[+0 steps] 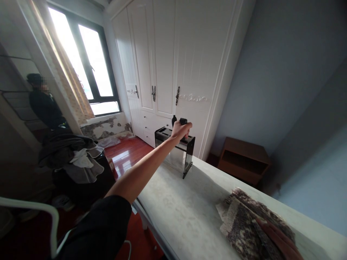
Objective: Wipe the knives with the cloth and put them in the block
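My left hand reaches far out over the white table. It is closed around a black handle that sticks up from a metal and black knife holder at the table's far end. A second black handle stands in the holder just left of my hand. At the bottom right, my right hand lies on a dark patterned cloth, fingers stretched flat and holding nothing.
White wardrobe doors stand behind the holder. A low wooden cabinet sits by the blue wall. To the left are a bright window, a pile of clothes, another person and a white chair frame.
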Available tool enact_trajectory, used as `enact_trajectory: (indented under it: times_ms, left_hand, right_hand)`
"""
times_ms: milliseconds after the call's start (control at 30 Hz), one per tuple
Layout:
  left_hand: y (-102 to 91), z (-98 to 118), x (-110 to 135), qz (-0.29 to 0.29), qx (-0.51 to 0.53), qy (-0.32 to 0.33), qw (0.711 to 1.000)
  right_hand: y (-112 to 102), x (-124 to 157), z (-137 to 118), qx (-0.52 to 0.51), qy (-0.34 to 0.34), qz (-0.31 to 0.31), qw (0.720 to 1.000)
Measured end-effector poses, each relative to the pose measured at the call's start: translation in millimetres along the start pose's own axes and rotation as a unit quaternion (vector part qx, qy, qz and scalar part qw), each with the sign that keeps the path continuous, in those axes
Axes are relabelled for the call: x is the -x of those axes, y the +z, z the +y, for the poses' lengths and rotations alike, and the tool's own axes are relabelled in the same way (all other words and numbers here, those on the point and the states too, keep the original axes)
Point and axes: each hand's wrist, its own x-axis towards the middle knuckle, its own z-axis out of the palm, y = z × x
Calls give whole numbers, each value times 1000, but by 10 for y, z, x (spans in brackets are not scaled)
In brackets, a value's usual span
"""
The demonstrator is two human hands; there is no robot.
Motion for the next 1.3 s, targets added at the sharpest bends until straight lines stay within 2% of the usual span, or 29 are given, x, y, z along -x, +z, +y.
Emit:
enact_trajectory:
  times_ms: [200, 333, 467, 533, 667, 733, 867, 1300]
  left_hand:
    - [2, -46, 16, -6, 3, -4, 1000]
    - [17, -47, 37, -9, 4, -7, 1000]
    - [38, -50, 57, -14, 3, -5, 1000]
    - [49, -54, 62, -16, 2, -4, 1000]
    - [62, -57, 65, -23, -5, -4, 1000]
    - [62, -53, 65, -26, -9, -5, 1000]
    - [50, -41, 67, -29, -18, -8, 999]
    - [-38, -1, 85, -63, -45, -1, 997]
  right_hand:
    - [39, 12, 16, -1, 41, 3, 999]
    - [55, -11, -81, -9, 66, 22, 998]
    - [45, -29, -162, 2, 100, 12, 995]
    - [33, -22, -145, 10, 91, 6, 996]
    - [14, 14, -50, 20, 12, 2, 1000]
    - [13, 25, -30, 20, -1, 5, 1000]
    - [22, 26, -86, 25, 6, 20, 999]
    - [31, 30, -239, 26, 56, 10, 998]
